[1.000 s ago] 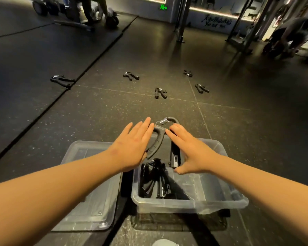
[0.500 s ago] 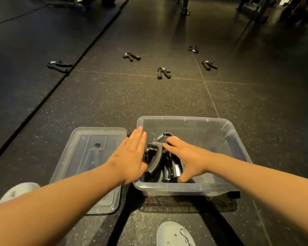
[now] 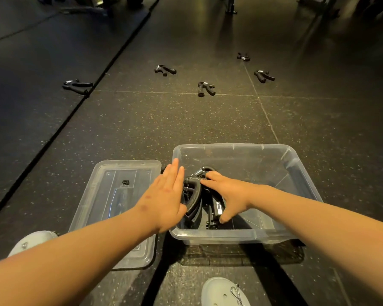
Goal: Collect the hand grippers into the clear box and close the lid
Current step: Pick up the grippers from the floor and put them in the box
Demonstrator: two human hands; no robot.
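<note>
The clear box [image 3: 241,148] stands open on the dark floor in front of me. Several black hand grippers lie in its left half. The topmost hand gripper [image 3: 194,196] has its spring end up and sits between my hands. My left hand [image 3: 164,199] is flat with straight fingers against its left handle, at the box's left wall. My right hand [image 3: 229,193] rests on its right side, fingertips on the top by the spring, thumb low by the handle with the white label. The clear lid [image 3: 111,195] lies flat just left of the box.
Several more hand grippers lie farther out on the floor: one at the far left [image 3: 76,86], one ahead [image 3: 165,70], one in the middle [image 3: 205,88] and two at the right [image 3: 263,76]. My shoes [image 3: 223,292] are near the box. Gym equipment stands at the back.
Both hands have come down with the hand gripper held between them, from above the box's far rim into the box. In the last half second they have barely moved.
</note>
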